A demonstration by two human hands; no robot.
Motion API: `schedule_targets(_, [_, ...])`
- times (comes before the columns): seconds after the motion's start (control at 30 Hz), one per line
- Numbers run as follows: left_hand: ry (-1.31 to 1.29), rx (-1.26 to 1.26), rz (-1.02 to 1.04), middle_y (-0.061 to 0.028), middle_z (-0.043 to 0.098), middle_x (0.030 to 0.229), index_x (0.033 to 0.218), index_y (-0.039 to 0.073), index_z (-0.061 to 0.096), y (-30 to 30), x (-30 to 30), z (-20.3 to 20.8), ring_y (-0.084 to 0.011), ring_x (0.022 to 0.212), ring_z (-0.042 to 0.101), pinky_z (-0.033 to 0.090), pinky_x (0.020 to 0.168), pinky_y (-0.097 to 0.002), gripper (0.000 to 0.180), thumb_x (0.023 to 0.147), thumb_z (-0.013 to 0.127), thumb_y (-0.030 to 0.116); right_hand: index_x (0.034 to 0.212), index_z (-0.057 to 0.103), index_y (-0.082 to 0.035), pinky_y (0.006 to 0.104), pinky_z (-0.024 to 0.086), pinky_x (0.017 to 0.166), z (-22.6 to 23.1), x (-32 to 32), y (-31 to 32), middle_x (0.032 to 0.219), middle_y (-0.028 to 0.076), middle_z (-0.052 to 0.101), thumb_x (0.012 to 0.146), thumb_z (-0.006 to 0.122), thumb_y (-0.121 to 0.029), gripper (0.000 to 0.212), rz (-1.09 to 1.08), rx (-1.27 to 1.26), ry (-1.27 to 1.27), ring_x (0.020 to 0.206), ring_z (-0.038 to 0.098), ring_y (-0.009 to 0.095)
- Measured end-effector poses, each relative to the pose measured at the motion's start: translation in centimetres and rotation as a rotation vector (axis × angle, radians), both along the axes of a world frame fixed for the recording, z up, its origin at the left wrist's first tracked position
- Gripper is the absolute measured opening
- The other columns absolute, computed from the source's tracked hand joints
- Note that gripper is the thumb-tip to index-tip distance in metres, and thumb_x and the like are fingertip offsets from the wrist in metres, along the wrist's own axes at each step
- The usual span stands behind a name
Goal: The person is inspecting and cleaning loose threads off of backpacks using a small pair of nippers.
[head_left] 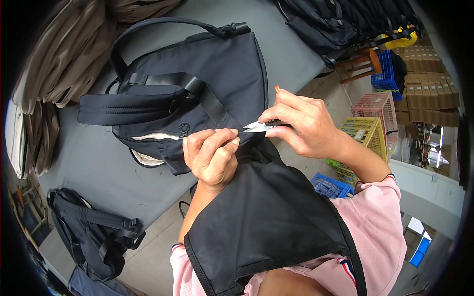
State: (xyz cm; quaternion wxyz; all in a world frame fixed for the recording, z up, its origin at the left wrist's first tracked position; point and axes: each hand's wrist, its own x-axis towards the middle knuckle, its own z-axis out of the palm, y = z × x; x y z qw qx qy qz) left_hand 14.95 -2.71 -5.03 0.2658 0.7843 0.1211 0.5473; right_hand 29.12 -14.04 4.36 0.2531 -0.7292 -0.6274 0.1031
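A dark navy backpack lies on the grey table in front of me, its padded shoulder strap folded across it and a zip opening showing pale lining. My left hand pinches the bag's lower edge, close to where a webbing strap is sewn on. Small thread snips are gripped in my right hand, their pointed blades at the fabric beside my left fingertips. Any thread between the blades is too small to make out.
Brown fabric bags are heaped on the grey table at the left. Another dark bag lies at the lower left, and black bags pile up at the far right. Plastic crates, a wooden stool and cardboard boxes stand beyond my right arm.
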Motion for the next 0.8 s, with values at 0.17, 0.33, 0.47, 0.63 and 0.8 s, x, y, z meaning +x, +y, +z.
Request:
schedule_targets(0.17, [0.002, -0.010, -0.007, 0.0013, 0.065, 0.074, 0.063, 0.008, 0.055, 0.06, 0.02, -0.04, -0.0153, 0.065, 0.055, 0.037, 0.057, -0.0264, 0.017, 0.055, 0.070, 0.003, 0.085, 0.063, -0.006, 0.0350, 0.051, 0.075, -0.22, -0.03, -0.01, 0.068, 0.006, 0.050, 0.065, 0.070, -0.007, 0.021, 0.009, 0.020, -0.057, 0.055, 0.053, 0.023])
schedule_targets(0.33, [0.002, -0.011, -0.010, 0.0009, 0.065, 0.075, 0.063, 0.008, 0.056, -0.02, -0.08, -0.07, -0.0155, 0.065, 0.055, 0.037, 0.058, -0.0264, 0.017, 0.056, 0.070, 0.003, 0.085, 0.064, -0.005, 0.0323, 0.049, 0.064, 0.19, -0.15, -0.02, 0.069, 0.006, 0.051, 0.065, 0.070, -0.004, 0.021, 0.016, -0.004, -0.055, 0.055, 0.052, 0.022])
schedule_targets(0.47, [-0.003, -0.017, 0.005, 0.0007, 0.065, 0.075, 0.063, 0.008, 0.056, 0.15, -0.15, -0.17, -0.0157, 0.065, 0.055, 0.037, 0.058, -0.0266, 0.017, 0.057, 0.070, 0.002, 0.084, 0.060, -0.005, 0.0305, 0.045, 0.056, 0.10, -0.28, 0.06, 0.075, 0.006, 0.052, 0.075, 0.066, -0.009, 0.011, -0.125, -0.035, 0.220, 0.061, 0.056, 0.023])
schedule_targets(0.63, [-0.005, -0.002, -0.015, 0.0003, 0.065, 0.075, 0.063, 0.007, 0.056, 0.47, 0.14, -0.02, -0.0163, 0.065, 0.055, 0.038, 0.058, -0.0266, 0.016, 0.055, 0.069, 0.002, 0.088, 0.063, -0.001, 0.0292, 0.042, 0.051, 0.02, -0.28, 0.29, 0.076, 0.007, 0.054, 0.069, 0.070, -0.004, 0.021, -0.052, -0.006, 0.127, 0.056, 0.052, 0.019])
schedule_targets(0.8, [0.033, -0.021, -0.033, -0.0014, 0.065, 0.075, 0.065, 0.006, 0.059, 0.90, -0.74, 0.16, -0.0172, 0.064, 0.055, 0.039, 0.058, -0.0274, 0.016, 0.054, 0.068, 0.002, 0.091, 0.061, -0.002, 0.0272, 0.041, 0.051, -0.56, -0.31, 0.50, 0.076, 0.006, 0.050, 0.071, 0.071, -0.006, 0.023, -0.012, 0.011, 0.093, 0.054, 0.049, 0.016])
